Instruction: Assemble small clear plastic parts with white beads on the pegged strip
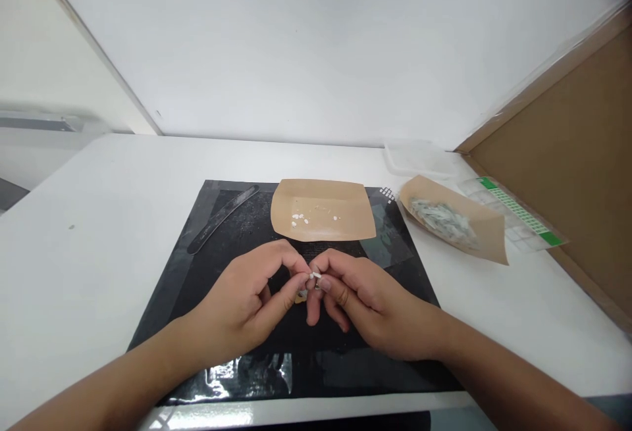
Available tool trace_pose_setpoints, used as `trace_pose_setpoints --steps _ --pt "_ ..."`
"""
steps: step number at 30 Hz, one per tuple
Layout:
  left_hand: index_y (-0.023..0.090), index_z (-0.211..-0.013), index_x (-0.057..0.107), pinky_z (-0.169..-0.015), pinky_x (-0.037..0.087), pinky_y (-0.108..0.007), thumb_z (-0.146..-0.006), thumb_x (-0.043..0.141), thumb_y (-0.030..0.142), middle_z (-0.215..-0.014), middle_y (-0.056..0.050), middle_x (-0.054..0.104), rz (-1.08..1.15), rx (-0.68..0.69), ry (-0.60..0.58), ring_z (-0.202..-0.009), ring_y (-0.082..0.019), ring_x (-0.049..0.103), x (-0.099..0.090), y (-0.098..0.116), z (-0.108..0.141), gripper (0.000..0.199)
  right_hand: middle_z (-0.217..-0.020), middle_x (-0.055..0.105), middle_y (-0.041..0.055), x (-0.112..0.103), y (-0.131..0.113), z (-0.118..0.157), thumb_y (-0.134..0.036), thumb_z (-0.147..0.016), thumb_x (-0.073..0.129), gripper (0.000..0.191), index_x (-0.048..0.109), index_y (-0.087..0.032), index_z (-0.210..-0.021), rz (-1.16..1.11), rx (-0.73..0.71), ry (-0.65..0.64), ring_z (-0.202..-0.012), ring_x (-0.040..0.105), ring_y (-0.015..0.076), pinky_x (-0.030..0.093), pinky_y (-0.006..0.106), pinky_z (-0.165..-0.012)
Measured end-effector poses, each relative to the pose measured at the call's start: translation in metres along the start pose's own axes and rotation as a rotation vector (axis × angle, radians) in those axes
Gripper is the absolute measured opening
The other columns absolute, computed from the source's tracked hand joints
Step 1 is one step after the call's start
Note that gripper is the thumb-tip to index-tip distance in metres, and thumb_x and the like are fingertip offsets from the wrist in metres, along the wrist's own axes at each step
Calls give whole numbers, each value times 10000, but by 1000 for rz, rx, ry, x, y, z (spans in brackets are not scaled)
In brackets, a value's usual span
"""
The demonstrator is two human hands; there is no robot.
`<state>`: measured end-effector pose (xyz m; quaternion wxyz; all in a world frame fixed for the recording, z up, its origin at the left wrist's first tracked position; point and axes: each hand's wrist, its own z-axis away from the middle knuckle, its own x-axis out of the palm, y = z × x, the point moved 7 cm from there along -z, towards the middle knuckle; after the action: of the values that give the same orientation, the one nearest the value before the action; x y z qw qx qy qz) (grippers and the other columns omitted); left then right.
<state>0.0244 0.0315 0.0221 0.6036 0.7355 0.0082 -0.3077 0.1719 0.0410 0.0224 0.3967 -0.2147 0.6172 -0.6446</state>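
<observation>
Over the black mat (237,326), my left hand (259,289) and my right hand (360,296) meet fingertip to fingertip. Between their thumbs and index fingers is a tiny white piece (315,276), too small to name and partly covered by the fingers. Both hands are closed in a pinch on it. Just beyond them lies a brown paper tray (345,204) with several small white bits (299,218) in it. A small pale and orange thing (300,297) shows below my left fingertips, mostly hidden.
A dark curved nail file (222,219) lies at the mat's left. To the right, another brown paper tray (488,237) holds many thin translucent pieces (442,219), beside a clear sheet with green labels (523,214). A clear plastic lid or box (419,158) stands behind; a cardboard panel (567,148) borders the right.
</observation>
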Motion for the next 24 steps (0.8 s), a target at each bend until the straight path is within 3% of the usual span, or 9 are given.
trace_pose_setpoints --steps 6,14,19,24 --pt "209 -1007 659 -452 479 -116 -1034 561 221 -918 3 636 -14 55 10 -585 -50 564 1 2 0 102 -808 654 -21 -2 -1 1 -343 -1139 368 240 547 -209 -1051 89 -38 -16 -620 521 95 452 231 -609" --pt "208 -976 658 -437 487 -123 -1006 584 209 -913 3 654 -24 57 44 -559 -48 566 -1 3 1 80 -923 734 11 -2 -3 3 -238 -1116 389 145 531 -208 -1112 70 -83 -55 -642 546 91 475 224 -621" --pt "202 -979 662 -438 504 -126 -993 600 206 -941 -11 660 -66 52 203 -603 -63 594 -11 -5 -3 64 -941 755 6 -5 2 5 -281 -1125 412 122 519 -223 -1113 7 -46 -16 -630 554 83 477 219 -610" --pt "198 -974 688 -431 496 -135 -980 627 212 -953 -23 681 -185 103 418 -672 -88 644 -32 -7 -10 63 -932 752 0 -19 4 6 -367 -1123 454 151 509 -231 -1088 -3 -34 101 -649 551 87 468 222 -608"
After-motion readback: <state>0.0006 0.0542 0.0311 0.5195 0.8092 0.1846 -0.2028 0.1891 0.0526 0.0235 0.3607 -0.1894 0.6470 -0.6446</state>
